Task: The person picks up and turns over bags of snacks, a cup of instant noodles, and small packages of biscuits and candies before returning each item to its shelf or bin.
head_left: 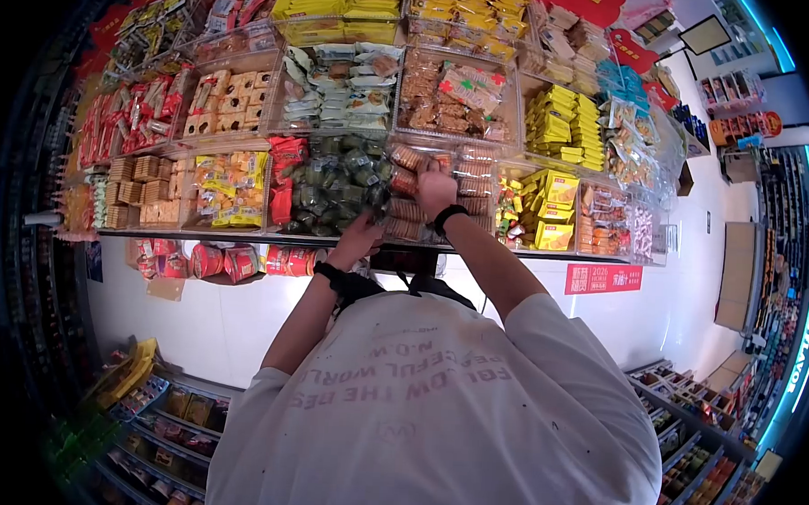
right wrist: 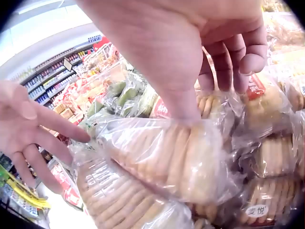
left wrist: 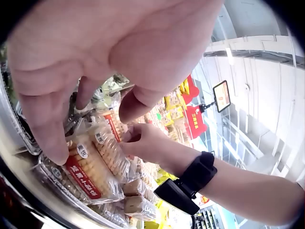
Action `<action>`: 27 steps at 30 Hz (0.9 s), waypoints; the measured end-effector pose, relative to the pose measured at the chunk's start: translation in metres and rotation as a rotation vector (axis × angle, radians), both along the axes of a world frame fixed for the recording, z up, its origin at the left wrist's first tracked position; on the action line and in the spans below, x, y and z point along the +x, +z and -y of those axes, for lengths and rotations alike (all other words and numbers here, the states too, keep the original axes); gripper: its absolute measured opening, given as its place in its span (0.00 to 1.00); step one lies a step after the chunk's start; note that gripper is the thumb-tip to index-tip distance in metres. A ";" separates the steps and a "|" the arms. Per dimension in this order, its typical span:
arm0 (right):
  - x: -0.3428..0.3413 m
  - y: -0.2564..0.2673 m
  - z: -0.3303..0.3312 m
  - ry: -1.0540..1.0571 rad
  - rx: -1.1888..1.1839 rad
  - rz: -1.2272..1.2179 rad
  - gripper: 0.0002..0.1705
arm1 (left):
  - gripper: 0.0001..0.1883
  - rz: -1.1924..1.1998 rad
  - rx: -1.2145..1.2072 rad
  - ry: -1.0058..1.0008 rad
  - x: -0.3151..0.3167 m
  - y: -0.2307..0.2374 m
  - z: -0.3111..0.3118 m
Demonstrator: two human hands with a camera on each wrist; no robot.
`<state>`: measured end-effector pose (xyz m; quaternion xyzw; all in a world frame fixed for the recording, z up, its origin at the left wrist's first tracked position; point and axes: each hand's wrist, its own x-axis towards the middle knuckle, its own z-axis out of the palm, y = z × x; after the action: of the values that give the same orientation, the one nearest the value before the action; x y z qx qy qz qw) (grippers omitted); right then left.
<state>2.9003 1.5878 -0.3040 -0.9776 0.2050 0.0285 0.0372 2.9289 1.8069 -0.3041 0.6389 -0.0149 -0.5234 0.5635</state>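
My right hand (head_left: 437,191) is over a clear compartment of bagged biscuits in the head view. In the right wrist view its thumb presses a clear biscuit pack (right wrist: 167,155), and its bent fingers reach down on the pack's far side. My left hand (head_left: 360,239) is at the front edge by dark green wrapped packs (head_left: 340,182). Its fingers (right wrist: 45,126) spread apart beside the biscuit packs in the right wrist view, holding nothing visible. The left wrist view shows one left fingertip close to a red-labelled biscuit pack (left wrist: 88,169); whether they touch is unclear.
Clear compartments of snacks surround the biscuits, with yellow packs (head_left: 555,205) to the right and red packs (head_left: 287,162) to the left. The display's front edge (head_left: 513,253) runs before the body. Red tubs (head_left: 207,260) stand below it at left. Stocked shelves (head_left: 185,423) are behind.
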 end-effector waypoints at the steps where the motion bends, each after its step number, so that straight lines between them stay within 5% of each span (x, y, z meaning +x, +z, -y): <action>1: -0.002 0.001 0.005 0.016 0.001 0.006 0.30 | 0.29 0.006 0.001 0.016 -0.004 0.005 0.001; 7: -0.009 0.001 0.027 0.181 0.298 -0.084 0.24 | 0.21 -0.280 0.031 0.219 -0.021 0.032 0.004; 12: -0.029 0.017 0.031 0.336 0.238 0.209 0.17 | 0.23 -0.410 -0.045 0.313 -0.034 0.011 0.013; 15: -0.039 0.006 0.030 0.386 0.278 0.122 0.12 | 0.22 -0.422 -0.064 0.329 -0.043 0.006 0.022; 19: -0.023 0.023 0.042 0.439 0.410 0.016 0.12 | 0.19 -0.377 -0.051 0.409 -0.057 -0.011 0.027; 21: 0.000 0.016 0.053 0.389 0.423 0.040 0.12 | 0.15 -0.395 -0.252 0.341 -0.062 -0.043 0.024; 23: 0.019 0.008 0.056 0.430 0.279 0.236 0.12 | 0.09 -0.388 -0.103 0.515 -0.073 -0.008 0.044; 27: 0.032 -0.007 0.056 0.476 0.177 0.082 0.22 | 0.10 -0.321 -0.251 0.420 -0.072 -0.053 0.042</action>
<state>2.9327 1.5322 -0.3106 -0.9916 -0.0359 0.0145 0.1234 2.8569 1.7646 -0.3573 0.4623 0.1424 -0.4839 0.7293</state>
